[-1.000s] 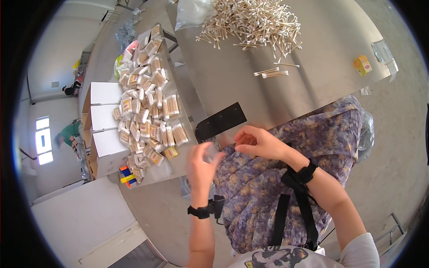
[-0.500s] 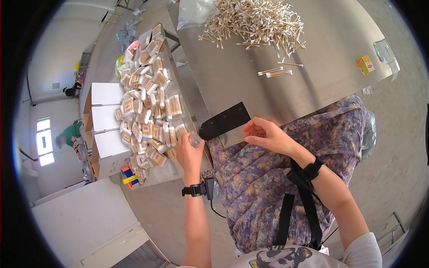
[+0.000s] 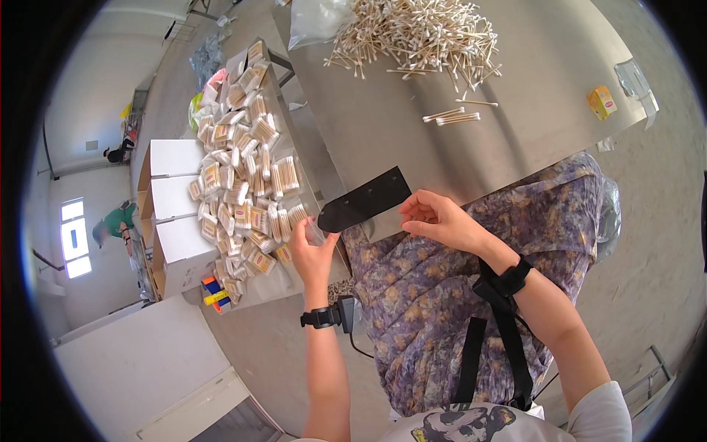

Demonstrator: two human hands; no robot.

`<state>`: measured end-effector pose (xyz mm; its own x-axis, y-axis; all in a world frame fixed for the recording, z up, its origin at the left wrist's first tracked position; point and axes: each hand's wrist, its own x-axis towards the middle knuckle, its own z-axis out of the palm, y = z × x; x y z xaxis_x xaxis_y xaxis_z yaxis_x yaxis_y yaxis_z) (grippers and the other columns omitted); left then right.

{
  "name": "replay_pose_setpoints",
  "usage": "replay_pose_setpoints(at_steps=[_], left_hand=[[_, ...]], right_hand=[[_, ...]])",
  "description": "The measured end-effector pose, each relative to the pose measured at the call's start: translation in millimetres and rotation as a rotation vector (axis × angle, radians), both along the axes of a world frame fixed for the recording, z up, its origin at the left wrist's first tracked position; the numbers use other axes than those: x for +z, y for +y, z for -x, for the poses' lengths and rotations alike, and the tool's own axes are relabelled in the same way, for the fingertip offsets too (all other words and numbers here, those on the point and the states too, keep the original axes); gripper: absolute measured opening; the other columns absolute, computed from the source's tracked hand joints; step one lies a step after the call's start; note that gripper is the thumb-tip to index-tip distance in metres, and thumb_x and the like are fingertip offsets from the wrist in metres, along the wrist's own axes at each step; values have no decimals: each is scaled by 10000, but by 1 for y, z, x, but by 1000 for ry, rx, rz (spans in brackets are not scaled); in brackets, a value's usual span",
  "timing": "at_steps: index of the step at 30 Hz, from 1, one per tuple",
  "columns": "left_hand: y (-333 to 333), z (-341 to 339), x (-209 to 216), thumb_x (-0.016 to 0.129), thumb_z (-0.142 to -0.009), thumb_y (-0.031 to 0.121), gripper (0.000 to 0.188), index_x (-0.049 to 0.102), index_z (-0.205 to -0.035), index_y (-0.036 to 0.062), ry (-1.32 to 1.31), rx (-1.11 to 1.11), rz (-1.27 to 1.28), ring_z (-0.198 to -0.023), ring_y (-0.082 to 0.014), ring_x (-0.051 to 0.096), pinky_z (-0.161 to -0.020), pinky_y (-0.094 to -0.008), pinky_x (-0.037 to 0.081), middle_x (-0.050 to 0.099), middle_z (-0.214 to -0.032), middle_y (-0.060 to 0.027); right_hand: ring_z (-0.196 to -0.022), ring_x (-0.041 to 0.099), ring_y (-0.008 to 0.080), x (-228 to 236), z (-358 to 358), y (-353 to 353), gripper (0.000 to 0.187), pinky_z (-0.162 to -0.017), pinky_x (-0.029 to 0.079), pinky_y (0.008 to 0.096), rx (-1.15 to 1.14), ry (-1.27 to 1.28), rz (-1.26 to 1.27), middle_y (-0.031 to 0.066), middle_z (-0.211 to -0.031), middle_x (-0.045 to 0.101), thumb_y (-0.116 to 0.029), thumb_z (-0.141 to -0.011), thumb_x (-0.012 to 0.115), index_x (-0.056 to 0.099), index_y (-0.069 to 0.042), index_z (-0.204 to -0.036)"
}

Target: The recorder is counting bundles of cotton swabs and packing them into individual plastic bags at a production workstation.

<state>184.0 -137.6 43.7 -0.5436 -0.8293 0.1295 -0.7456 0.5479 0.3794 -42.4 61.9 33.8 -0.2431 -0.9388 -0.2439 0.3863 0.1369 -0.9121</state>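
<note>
Plastic bag (image 3: 315, 235) sits pinched in the left hand (image 3: 312, 258); the right hand (image 3: 442, 224) curls loosely, seemingly empty. Bag handling looks underway, next calling for a steady pinch.

The piece (image 3: 316, 235) in my left hand (image 3: 312, 255) looks like clear plastic. The tabletop (image 3: 545, 85) is smooth metal with a soft sheen; far on it, swabs (image 3: 416, 40) show pale wood. Left, the boxes (image 3: 178, 195) are matt cardboard; near, my garment (image 3: 434, 324) is creased cloth.
</note>
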Motion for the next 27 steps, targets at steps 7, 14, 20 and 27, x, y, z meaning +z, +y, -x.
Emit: replay_pose_setpoints(at_steps=[7, 14, 20, 27], left_hand=[[3, 7, 6, 843, -760, 198, 475, 574, -1115, 33, 231, -70, -321, -836, -98, 530, -791, -261, 451, 575, -905, 5], [-4, 13, 5, 825, -765, 123, 450, 553, -1112, 39, 345, -89, -388, -890, -99, 528, -826, -270, 448, 570, -987, 6], [-2, 19, 11, 816, -737, 99, 412, 575, -1067, 49, 251, -184, -264, -874, -97, 530, -812, -249, 443, 566, -942, 5], [-8, 12, 7, 809, -719, 86, 370, 581, -1004, 32, 217, -98, -233, -801, -156, 549, -770, -300, 469, 573, -863, -31]], right_hand=[[-856, 651, 132, 0, 1, 0, 266, -778, 523, 278, 9, -6, 3, 81, -970, 667, -122, -933, 671, 562, 28, -1123], [-856, 656, 134, 1, 0, -1, 264, -785, 529, 276, 8, -13, 13, 82, -971, 669, -122, -934, 666, 559, 27, -1124], [-864, 665, 139, -2, 2, 0, 258, -796, 537, 280, 7, -2, 4, 89, -985, 674, -119, -934, 655, 559, 24, -1125], [-854, 663, 137, -3, 1, 0, 263, -783, 532, 277, 7, 5, 15, 87, -984, 671, -114, -928, 663, 558, 23, -1126]])
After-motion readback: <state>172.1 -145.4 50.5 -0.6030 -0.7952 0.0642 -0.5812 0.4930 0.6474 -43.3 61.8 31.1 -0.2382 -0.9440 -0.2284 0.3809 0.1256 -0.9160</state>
